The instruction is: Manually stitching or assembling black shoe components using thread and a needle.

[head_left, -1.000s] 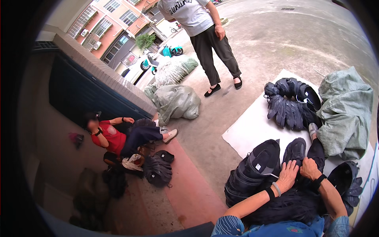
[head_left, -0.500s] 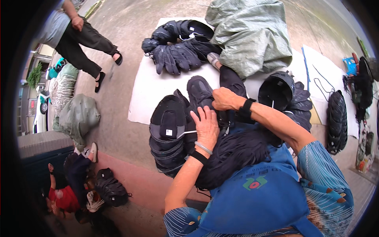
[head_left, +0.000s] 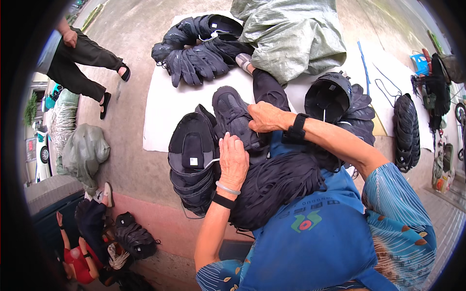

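A dark grey lace-up sneaker [head_left: 230, 106] lies in front of me, toe pointing away. My right hand [head_left: 268, 117] is closed in a pinch against its right side by the laces; what the fingertips grip is hidden. At its near left side is my left hand [head_left: 234, 157], fingers bent and drawn together, tips at the shoe; I cannot make out what they hold. A stack of nested black shoes [head_left: 191, 155], tied with a white cord, stands left of that hand. Across my lap spreads a thick bundle of black laces [head_left: 281, 182], over a blue apron [head_left: 315, 247].
Bundled black shoes [head_left: 199, 68] lie on a white sheet [head_left: 158, 114] beyond. A pale green woven sack [head_left: 291, 39] stands behind my leg. More shoes [head_left: 329, 99] sit at the right. One person [head_left: 80, 63] stands far left; another [head_left: 80, 264] sits lower left.
The view has shifted, so the scene sits further left. My left hand's spread fingers have drawn together. My right hand stays at the sneaker's side. The seated person's arms have moved.
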Demonstrator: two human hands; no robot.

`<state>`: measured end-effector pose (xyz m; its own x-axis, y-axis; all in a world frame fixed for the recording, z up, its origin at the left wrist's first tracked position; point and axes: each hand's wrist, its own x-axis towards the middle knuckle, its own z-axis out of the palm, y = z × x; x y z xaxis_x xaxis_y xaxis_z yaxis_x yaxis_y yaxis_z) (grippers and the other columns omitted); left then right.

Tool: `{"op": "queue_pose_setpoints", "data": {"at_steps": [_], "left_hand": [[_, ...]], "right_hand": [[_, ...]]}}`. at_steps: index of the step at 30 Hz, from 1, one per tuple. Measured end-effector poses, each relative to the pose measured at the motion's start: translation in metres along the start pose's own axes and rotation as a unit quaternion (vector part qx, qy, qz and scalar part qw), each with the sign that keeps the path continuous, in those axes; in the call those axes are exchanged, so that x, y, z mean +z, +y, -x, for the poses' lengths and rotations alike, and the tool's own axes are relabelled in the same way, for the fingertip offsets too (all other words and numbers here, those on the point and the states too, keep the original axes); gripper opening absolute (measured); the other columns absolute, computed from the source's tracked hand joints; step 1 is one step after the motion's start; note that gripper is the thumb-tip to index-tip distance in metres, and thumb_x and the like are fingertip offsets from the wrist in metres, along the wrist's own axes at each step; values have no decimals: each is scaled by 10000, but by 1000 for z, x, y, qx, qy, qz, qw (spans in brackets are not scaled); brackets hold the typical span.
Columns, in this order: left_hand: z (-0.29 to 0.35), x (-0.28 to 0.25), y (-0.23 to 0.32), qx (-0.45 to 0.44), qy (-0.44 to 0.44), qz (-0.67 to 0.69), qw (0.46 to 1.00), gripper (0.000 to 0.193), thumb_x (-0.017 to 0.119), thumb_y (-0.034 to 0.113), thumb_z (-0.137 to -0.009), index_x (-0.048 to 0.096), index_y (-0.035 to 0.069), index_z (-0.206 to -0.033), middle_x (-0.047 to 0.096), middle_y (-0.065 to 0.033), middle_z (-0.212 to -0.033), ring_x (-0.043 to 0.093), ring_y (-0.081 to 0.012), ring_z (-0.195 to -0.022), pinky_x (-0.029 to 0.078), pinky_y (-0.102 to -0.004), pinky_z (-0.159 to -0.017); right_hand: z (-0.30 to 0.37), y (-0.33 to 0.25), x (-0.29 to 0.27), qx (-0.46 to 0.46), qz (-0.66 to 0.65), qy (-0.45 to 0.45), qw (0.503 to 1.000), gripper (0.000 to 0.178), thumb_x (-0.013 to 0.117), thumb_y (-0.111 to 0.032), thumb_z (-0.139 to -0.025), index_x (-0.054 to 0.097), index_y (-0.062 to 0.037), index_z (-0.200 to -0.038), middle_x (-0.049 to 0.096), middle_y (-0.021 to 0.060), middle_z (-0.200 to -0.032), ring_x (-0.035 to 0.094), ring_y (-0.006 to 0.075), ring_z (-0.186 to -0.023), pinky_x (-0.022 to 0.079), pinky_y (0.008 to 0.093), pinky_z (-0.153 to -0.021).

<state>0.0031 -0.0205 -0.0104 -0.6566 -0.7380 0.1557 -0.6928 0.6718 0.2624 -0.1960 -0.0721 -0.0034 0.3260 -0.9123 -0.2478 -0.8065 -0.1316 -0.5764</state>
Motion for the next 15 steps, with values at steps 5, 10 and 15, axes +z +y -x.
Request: {"op": "queue_pose_setpoints", "data": {"at_steps": [5,10,15], "left_hand": [[-4,-13,2,-3,0,46,999,382,701,32,-637,492,-21,-951,479,-197,-1119,462,-395,-1124,382,-470,-968],[-5,-27,-2,-53,10,174,983,241,706,21,-660,527,9,-820,475,-192,-1117,494,-378,-1053,413,-434,-909],[-4,-40,-8,-94,29,242,965,121,654,30,-795,542,-5,-824,488,-147,-1009,559,-255,-843,463,-330,-724]], "right_hand": [[7,-1,9,20,-30,35,999,267,555,-161,-722,542,104,-750,558,319,-644,610,449,-672,497,481,-634],[24,6,-3,-13,-38,14,999,237,537,-180,-808,562,54,-785,580,279,-686,601,436,-678,479,473,-629],[33,8,-15,-27,-74,8,997,208,532,-185,-849,582,16,-822,602,244,-717,609,415,-717,478,464,-663]]}}
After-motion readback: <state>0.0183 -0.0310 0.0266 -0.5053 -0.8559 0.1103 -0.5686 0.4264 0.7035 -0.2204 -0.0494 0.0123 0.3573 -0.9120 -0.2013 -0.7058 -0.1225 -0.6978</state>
